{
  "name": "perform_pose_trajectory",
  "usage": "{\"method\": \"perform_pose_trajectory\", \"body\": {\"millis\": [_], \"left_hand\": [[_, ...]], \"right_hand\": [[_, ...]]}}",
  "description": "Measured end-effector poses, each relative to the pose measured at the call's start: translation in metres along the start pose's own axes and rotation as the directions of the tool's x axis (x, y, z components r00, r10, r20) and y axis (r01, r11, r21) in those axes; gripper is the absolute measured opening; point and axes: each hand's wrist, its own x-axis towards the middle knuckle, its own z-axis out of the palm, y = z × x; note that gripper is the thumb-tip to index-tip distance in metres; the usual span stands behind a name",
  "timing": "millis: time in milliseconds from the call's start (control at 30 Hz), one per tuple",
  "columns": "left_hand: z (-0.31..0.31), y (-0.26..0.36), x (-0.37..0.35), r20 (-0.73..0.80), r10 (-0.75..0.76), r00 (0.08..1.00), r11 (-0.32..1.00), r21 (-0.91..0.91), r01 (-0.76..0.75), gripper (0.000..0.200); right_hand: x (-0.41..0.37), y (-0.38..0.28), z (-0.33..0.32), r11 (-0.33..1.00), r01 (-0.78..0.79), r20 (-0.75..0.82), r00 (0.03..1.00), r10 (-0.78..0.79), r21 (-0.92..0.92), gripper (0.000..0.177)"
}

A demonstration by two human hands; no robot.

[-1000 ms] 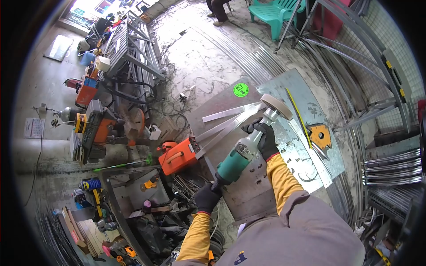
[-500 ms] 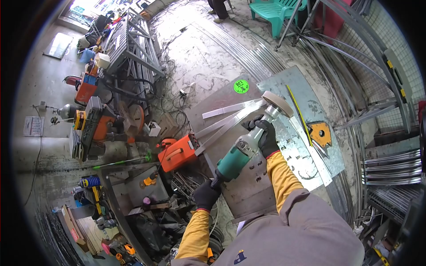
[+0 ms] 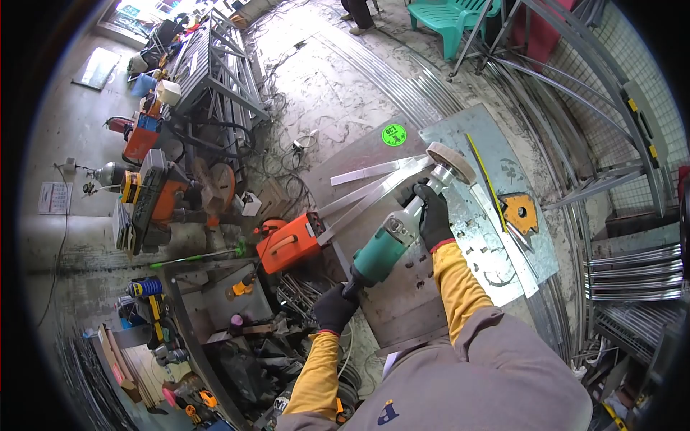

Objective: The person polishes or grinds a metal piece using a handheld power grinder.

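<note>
A green straight grinder [image 3: 381, 256] with a pale round wheel [image 3: 451, 162] at its far end slants across the metal work table [image 3: 402, 312]. My left hand [image 3: 335, 310], in a black glove, is closed round its rear grip. Near the wheel, my right hand [image 3: 433, 215], gloved too, is wrapped round the grinder's silver neck. Beneath and beside the wheel lie flat metal strips [image 3: 374, 192], their near ends by an orange box-shaped machine [image 3: 289, 244]. Whether the wheel touches a strip cannot be told.
A yellow rod [image 3: 486, 181] and an orange magnetic-looking square [image 3: 519, 213] lie on the right sheet. Cables [image 3: 284, 154] trail over the floor at left. Tall metal frames [image 3: 575, 100] stand at right. A person's legs [image 3: 358, 16] and a green chair [image 3: 453, 20] are at the back.
The fingers of my right hand have shifted slightly on the grinder's neck. The view has moved a little; both hands keep their hold on the tool.
</note>
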Motion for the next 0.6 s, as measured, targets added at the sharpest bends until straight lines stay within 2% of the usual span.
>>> {"method": "perform_pose_trajectory", "body": {"millis": [33,100,133,200,333,433,533,600], "left_hand": [[0.001,-0.001,0.0,-0.027,0.01,1.0,1.0,-0.006,-0.01,0.03],[0.005,-0.003,0.001,-0.037,0.013,0.999,1.0,-0.005,-0.013,0.029],[0.006,-0.004,0.0,-0.049,0.018,0.999,1.0,-0.003,-0.018,0.029],[0.004,-0.002,0.0,-0.036,0.009,0.999,1.0,0.002,-0.009,0.028],[0.001,0.0,0.001,-0.041,0.02,0.999,1.0,0.003,-0.02,0.028],[-0.001,0.003,0.0,-0.054,0.018,0.998,1.0,-0.004,-0.019,0.028],[-0.004,0.008,-0.004,-0.08,0.014,0.997,1.0,0.003,-0.014,0.027],[-0.004,0.009,-0.004,-0.102,0.043,0.994,0.999,-0.011,-0.044,0.027]], "right_hand": [[-0.001,-0.003,0.0,1.0,-0.001,0.0,1.0,0.001,-0.001,0.02],[-0.005,-0.01,-0.004,0.978,-0.049,-0.037,0.998,0.042,-0.205,0.021],[-0.013,-0.016,-0.001,0.977,-0.051,-0.041,0.998,0.043,-0.207,0.021],[-0.028,-0.031,0.009,0.937,-0.088,-0.075,0.995,0.066,-0.337,0.021],[-0.031,-0.029,0.005,0.938,-0.077,-0.092,0.995,0.049,-0.339,0.02],[-0.03,-0.024,-0.004,0.97,-0.041,-0.121,0.993,0.012,-0.24,0.018],[-0.034,-0.027,-0.013,0.951,-0.012,-0.094,0.995,-0.018,-0.308,0.022],[-0.028,-0.027,-0.022,0.95,-0.035,0.02,0.999,0.043,-0.312,0.02]]}}
